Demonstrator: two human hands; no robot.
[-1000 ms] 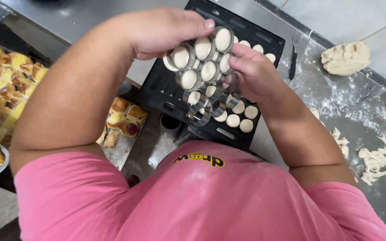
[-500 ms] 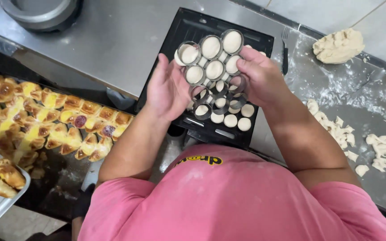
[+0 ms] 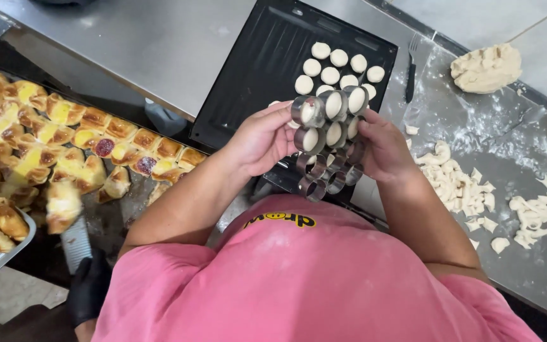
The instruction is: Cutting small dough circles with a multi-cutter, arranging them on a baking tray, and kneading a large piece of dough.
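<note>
Both my hands hold a metal cutter (image 3: pixel 327 142) made of several joined rings, lifted over the near edge of a black baking tray (image 3: pixel 254 69). My left hand (image 3: pixel 261 136) grips its left side and my right hand (image 3: pixel 384 149) its right side. Pale dough discs fill the upper rings, while the lower rings are empty. Several round dough discs (image 3: pixel 340 66) lie in rows on the tray just beyond the cutter.
Dough scraps (image 3: pixel 457 183) and a dough lump (image 3: pixel 485 66) lie on the floured steel counter at right, with a fork (image 3: pixel 411 76) beside the tray. Baked filled pastries (image 3: pixel 52 139) cover a tray at left. Another person's black-gloved hand (image 3: pixel 87 285) lifts a pastry on a scraper.
The cutter has come down and nearer to my body, so the dough discs on the tray now show beyond it. A gloved hand with a scraper has come into view at lower left.
</note>
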